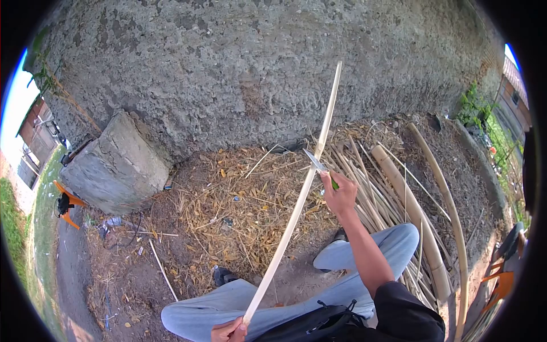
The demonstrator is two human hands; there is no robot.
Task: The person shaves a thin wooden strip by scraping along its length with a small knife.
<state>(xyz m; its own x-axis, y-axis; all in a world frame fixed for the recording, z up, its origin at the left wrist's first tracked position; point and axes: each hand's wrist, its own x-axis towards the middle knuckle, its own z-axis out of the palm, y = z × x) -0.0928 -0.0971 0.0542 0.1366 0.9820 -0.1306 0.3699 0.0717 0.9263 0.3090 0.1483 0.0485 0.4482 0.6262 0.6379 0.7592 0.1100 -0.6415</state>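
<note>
Rough grey wall (199, 68) rises behind the pale strip (286, 231), which slants upward over straw-littered ground (228, 211). On the strip's lower part, my left hand (229, 332) has its fingers closed around the wood. Just right of the strip, my right hand (343, 196) curls firmly around a green-handled knife (316, 162), its blade across the strip. Farther right of it lies a thick pole (411, 214); well left, a stone block (122, 162).

Soft, shaded daylight falls evenly on the rough wall (228, 74) and leaf-littered ground (228, 214); the sky (16, 97) glares white at the left edge, fringed blue. Fisheye distortion curves the outer scene into black corners; the centre is fairly crisp, the rim softer.
</note>
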